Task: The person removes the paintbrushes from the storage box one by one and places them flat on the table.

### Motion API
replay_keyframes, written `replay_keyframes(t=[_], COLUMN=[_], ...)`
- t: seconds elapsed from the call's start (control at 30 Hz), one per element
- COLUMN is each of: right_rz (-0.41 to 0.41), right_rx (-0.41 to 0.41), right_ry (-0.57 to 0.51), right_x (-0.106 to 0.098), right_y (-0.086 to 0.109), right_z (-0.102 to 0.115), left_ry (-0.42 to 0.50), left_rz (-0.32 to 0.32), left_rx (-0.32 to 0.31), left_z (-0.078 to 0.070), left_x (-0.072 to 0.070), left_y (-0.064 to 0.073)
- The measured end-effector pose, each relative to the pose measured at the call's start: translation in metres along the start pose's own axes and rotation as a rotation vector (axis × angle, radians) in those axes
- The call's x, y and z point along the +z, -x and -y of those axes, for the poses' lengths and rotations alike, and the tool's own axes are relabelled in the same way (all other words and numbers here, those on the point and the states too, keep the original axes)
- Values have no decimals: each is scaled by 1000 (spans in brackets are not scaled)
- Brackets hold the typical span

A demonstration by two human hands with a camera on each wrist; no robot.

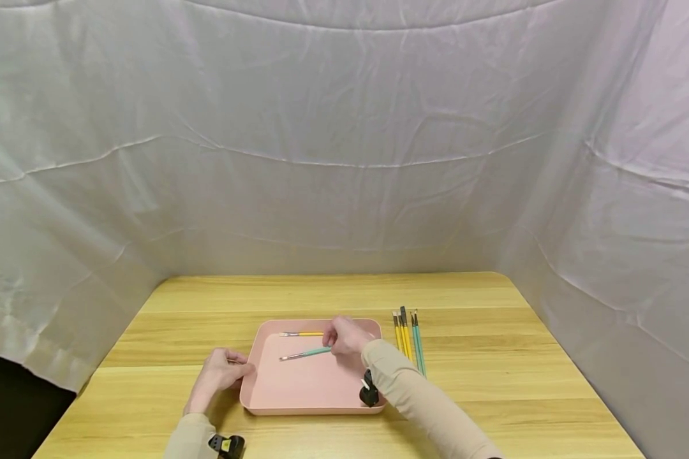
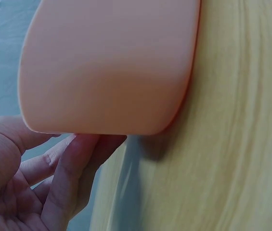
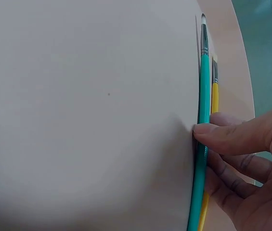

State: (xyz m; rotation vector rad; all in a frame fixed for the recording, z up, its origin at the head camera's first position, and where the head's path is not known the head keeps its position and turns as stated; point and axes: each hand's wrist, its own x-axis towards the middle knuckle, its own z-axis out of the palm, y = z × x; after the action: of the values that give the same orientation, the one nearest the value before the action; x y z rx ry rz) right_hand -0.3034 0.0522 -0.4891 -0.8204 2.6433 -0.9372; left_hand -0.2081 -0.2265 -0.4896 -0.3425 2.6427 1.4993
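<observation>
A pink tray (image 1: 304,390) lies on the wooden table. At its left side my left hand (image 1: 217,376) pinches the tray wall, as the left wrist view shows, where the thumb and fingers (image 2: 66,180) meet the edge of the tray (image 2: 111,67). Over the back right part of the tray, my right hand (image 1: 347,336) pinches a green paintbrush (image 1: 309,353) by its handle, between thumb and fingers. Just behind it a yellow paintbrush (image 1: 307,333) lies along the tray's back side. In the right wrist view, the yellow paintbrush (image 3: 215,94) is partly hidden by the green paintbrush (image 3: 204,86) and the fingers.
Right of the tray, several yellow paintbrushes (image 1: 404,333) and green paintbrushes (image 1: 418,344) lie side by side on the table (image 1: 494,357), partly behind the right forearm. Grey curtains (image 1: 344,204) hang behind the table and along both sides.
</observation>
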Motion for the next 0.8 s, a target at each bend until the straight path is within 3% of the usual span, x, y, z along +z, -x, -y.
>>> replay_keyframes(t=[0.3,0.53,0.8], right_rz=[38,95,144], right_rx=[13,59,32], right_ry=[6,-107,-135], right_x=[0,-3,-10], right_y=[-1,2,1], right_z=[-3,0,1], left_ry=[-15,-26,-24], left_rz=[2,0,1], left_rx=[-1,8,2], left_z=[-1,-1,0], left_x=[0,-1,0], left_y=[1,0,0])
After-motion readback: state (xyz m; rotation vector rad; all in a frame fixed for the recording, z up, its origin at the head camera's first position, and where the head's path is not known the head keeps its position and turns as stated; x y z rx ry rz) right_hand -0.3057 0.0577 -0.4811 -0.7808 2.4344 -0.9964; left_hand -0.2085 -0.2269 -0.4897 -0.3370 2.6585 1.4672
